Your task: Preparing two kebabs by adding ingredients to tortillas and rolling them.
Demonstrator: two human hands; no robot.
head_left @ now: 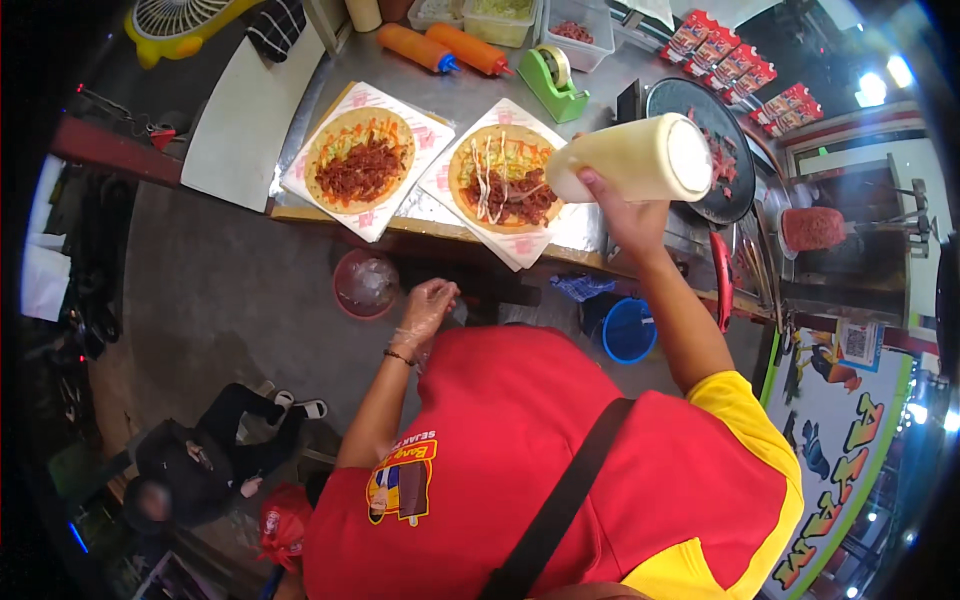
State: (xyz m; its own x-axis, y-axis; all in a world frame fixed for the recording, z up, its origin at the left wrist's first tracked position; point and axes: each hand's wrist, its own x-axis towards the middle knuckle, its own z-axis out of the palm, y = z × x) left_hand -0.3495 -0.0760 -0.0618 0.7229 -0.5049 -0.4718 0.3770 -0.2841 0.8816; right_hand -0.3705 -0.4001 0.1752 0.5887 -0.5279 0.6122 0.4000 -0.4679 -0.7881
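My right hand [630, 212] is closed around a squeeze bottle [640, 160] of cream-coloured sauce. The bottle is tipped over, its narrow end toward the right flatbread [465, 180]. White sauce lines lie across that flatbread's shredded vegetables and browned meat shreds. To its left, another flatbread [385, 135] carries meat, vegetables and orange sauce, with no white lines on it. Both rest on printed paper sheets [432, 135]. My left hand [430, 305], in a clear plastic glove, hangs below the counter's front edge with its fingers curled in; nothing shows in them.
Two orange sauce bottles [415, 46], a green tape dispenser [553, 85] and a tub of meat [578, 35] stand along the counter's back. A round black griddle [738, 185] with meat is at right, beside a meat spit [812, 229]. Someone sits [190, 460] at lower left.
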